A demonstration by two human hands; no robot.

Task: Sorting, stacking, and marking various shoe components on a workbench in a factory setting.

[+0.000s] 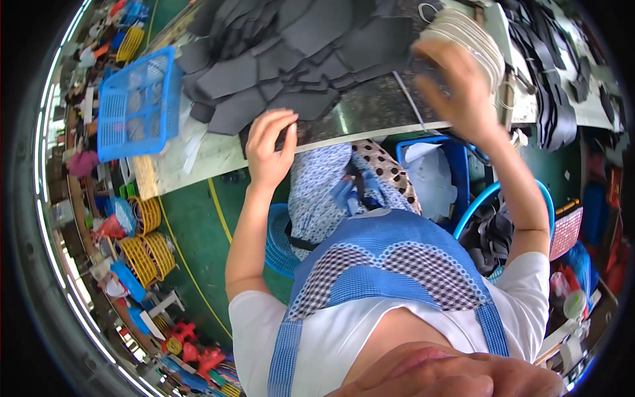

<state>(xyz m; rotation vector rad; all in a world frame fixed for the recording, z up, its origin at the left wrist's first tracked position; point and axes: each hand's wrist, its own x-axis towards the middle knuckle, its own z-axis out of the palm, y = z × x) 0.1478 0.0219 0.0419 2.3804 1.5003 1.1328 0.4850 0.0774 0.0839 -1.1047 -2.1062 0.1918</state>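
My left hand [270,147] is at the near edge of the worktable, fingers loosely bent and thumb apart, with nothing visible in it. Its fingertips are beside a heap of flat dark grey cut pieces [317,33]; whether they touch is unclear. Farther right my right hand [456,89] is raised over the table, slightly blurred, with thumb and fingers apart. Just behind it stands a coil of pale cord [486,49], partly covered by the fingers. A thin pale strip [409,99] lies on the dark tabletop [370,109] between my hands.
A blue plastic basket [135,106] stands at the table's left end. Long dark strips [552,99] hang over the right side. Below are a blue bin [458,175] with pale sheets, a blue-rimmed basket [550,205] of dark scraps, and patterned cloth [321,185] before me.
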